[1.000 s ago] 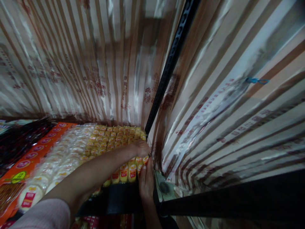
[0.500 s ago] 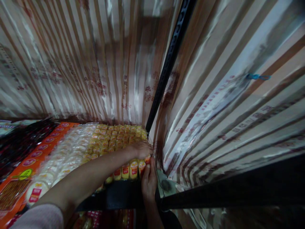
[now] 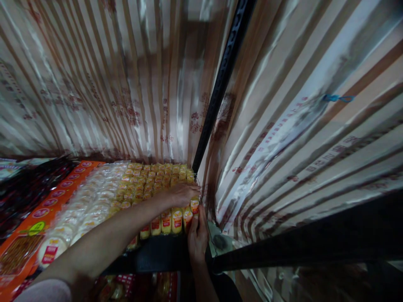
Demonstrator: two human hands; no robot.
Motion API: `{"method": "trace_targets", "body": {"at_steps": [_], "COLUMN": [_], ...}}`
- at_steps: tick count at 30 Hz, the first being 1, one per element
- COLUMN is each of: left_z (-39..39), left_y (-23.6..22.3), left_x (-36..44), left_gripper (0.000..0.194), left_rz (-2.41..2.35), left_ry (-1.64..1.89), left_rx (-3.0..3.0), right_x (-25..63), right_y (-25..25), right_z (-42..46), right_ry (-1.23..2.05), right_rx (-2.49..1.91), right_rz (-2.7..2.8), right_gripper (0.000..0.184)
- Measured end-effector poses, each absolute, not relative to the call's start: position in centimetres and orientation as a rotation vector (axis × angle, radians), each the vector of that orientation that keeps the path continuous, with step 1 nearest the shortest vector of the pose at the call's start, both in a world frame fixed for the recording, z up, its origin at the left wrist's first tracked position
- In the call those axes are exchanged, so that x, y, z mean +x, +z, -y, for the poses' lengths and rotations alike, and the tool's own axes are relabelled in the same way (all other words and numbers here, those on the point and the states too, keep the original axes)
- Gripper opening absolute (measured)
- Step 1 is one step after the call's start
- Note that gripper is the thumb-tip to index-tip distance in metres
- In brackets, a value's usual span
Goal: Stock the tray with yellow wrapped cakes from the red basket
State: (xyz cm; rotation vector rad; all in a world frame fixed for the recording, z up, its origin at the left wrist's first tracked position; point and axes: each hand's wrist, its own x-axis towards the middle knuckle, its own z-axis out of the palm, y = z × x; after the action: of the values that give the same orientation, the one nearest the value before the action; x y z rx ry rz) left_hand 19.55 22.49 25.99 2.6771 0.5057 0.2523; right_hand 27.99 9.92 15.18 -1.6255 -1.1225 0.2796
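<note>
Pack (image 3: 194,204) at the shelf (image 3: 154,253) corner was gripped between right hand's (image 3: 197,237) thumb and fingers, apparently for alignment. Left hand (image 3: 184,194) was laid over rows (image 3: 151,178), maybe for steadying; finger closure couldn't be told.

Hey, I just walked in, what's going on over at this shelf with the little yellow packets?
Someone has both hands at the corner of the shelf, near a black post. The right hand touches a yellow packet at the right-hand end. The left hand reaches across the others; what it touches is unclear. White packets lie further left.
</note>
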Motion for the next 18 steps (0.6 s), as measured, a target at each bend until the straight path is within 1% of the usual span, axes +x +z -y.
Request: {"method": "trace_targets", "body": {"at_steps": [4, 7, 9, 13, 16, 18], "left_z": [-19.9, -17.4, -15.2, -9.0, -3.5, -0.3], "left_y": [26.7, 27.2, 27.6, 27.8, 26.1, 23.6], "left_x": [18.9, 18.1, 17.6, 15.7, 13.1, 11.0], "left_gripper": [0.052, 0.039, 0.034, 0.037, 0.042, 0.033], "left_rz": [-0.515, -0.6, -0.594, -0.543, -0.467, -0.551], "left_ry": [0.393, 0.423, 0.442, 0.388, 0.288, 0.138], "left_rx": [2.619, 2.599, 2.579, 2.381, 2.231, 2.132], "right_x": [28.0, 28.1, 28.2, 28.3, 27.7, 26.7], "right_y": [15.3, 14.9, 14.6, 15.2, 16.6, 17.5], "right_z": [-9.7, -9.8, -9.9, -9.4, -6.9, -4.1], "right_ry": [0.318, 0.332, 0.329, 0.303, 0.257, 0.3], "right_rx": [-1.621, -1.627, -1.604, -1.555, -1.526, -1.469], "right_rz": [1.12, 1.127, 1.118, 1.126, 1.138, 1.17], "right_gripper": [0.057, 0.058, 0.058, 0.054, 0.044, 0.037]}}
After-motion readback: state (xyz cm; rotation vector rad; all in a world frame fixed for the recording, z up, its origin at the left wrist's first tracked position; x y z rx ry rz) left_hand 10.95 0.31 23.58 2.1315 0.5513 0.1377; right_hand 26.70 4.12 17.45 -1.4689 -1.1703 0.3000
